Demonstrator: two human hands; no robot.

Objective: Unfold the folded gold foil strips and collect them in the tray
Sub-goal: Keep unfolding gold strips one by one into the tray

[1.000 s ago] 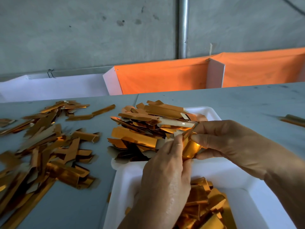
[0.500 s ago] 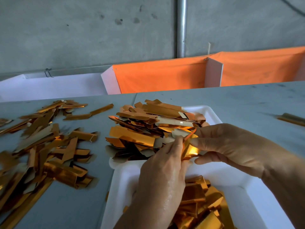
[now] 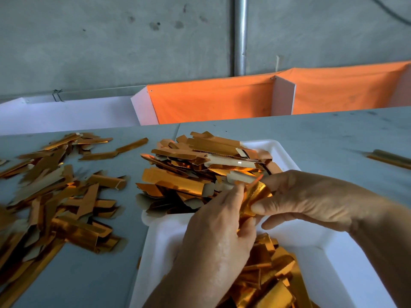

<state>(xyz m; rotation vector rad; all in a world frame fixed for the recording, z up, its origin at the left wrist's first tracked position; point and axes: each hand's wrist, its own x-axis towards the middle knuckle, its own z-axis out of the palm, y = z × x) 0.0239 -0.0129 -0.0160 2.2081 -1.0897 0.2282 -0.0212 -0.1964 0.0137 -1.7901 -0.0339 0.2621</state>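
Observation:
A white foam tray (image 3: 169,236) lies in front of me with gold foil strips heaped at its far end (image 3: 200,165) and more at its near end (image 3: 266,276). Over the tray's middle, my left hand (image 3: 218,236) and my right hand (image 3: 311,201) both pinch one crumpled gold foil strip (image 3: 255,196) between fingertips and thumbs. A big loose pile of gold strips (image 3: 51,196) covers the grey table to the left of the tray.
One stray gold strip (image 3: 391,161) lies on the table at the far right. Behind the table stand white panels (image 3: 66,112) and orange cloth dividers (image 3: 213,101), with a concrete wall and a metal pipe (image 3: 241,34) beyond.
Both hands stayed over the tray's middle on the same strip. The strip has turned and spread a little wider between the fingertips.

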